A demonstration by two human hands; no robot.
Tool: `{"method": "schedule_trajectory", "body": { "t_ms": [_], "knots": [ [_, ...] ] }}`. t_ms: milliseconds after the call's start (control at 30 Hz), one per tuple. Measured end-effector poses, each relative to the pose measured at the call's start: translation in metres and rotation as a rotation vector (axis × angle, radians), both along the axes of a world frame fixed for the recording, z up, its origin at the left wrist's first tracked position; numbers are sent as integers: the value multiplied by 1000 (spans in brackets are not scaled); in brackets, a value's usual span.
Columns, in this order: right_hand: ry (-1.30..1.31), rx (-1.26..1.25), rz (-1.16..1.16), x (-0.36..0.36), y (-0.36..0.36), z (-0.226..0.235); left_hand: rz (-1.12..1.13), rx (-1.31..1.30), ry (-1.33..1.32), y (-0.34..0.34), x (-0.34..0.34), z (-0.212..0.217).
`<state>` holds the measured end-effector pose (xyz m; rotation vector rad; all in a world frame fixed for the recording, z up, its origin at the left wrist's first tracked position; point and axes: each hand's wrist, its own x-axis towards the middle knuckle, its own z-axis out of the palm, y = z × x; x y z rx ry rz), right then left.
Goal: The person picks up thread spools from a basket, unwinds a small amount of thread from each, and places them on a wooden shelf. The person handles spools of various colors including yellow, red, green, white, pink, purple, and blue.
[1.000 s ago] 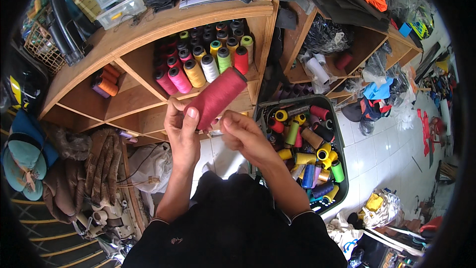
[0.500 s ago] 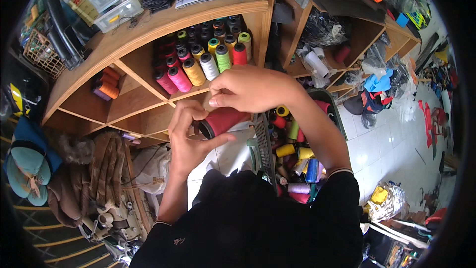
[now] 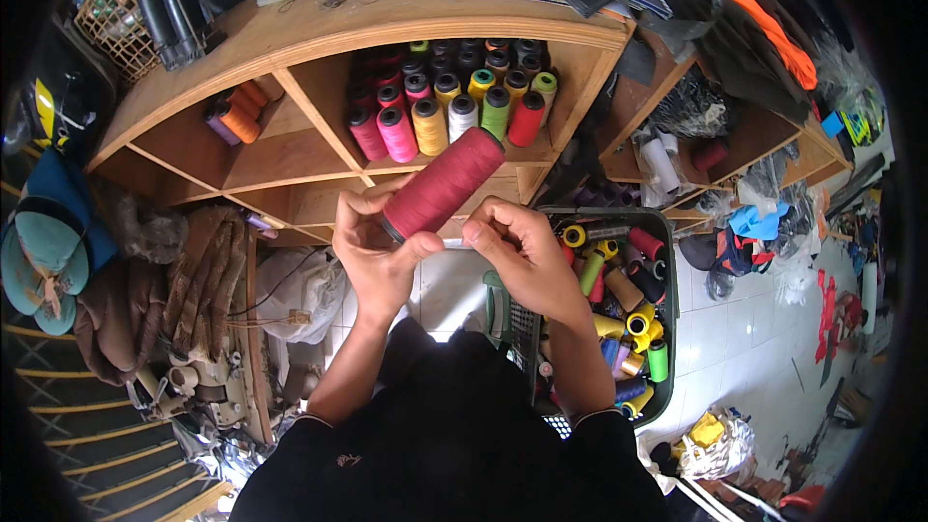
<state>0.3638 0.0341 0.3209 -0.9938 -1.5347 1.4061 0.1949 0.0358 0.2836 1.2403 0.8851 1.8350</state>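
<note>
Maroon spool (image 3: 445, 184) at frame centre, tilted, top toward upper right. Left hand (image 3: 377, 261) has its base: fingers curled behind, thumb on the near side. Right hand (image 3: 527, 256) just beside, thumb pressed to fingers; can't tell if thread is between.

To hold it well: firm on the base, wound side free, right hand near but off the spool. Should handle easily one-handed; a loose base grip could let it slip.

Above centre, shelf (image 3: 406, 29) with upright spools (image 3: 396, 133), front row just beyond the maroon top, so swinging upward could knock them. Right of centre, basket (image 3: 674, 309) of jumbled spools (image 3: 623, 290), partly hidden by the right forearm, crowds that elbow. Teal cap (image 3: 48, 242) far left.
</note>
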Motion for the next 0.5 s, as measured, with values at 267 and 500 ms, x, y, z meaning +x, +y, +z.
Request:
{"method": "schedule_trajectory", "body": {
  "t_ms": [267,500],
  "knots": [
    [312,70,-146,-60,4,-30,-238,-356,-383,-6,-23,0],
    [-163,435,-289,-91,19,-36,-331,-544,-542,-9,-64,4]
  ]
}}
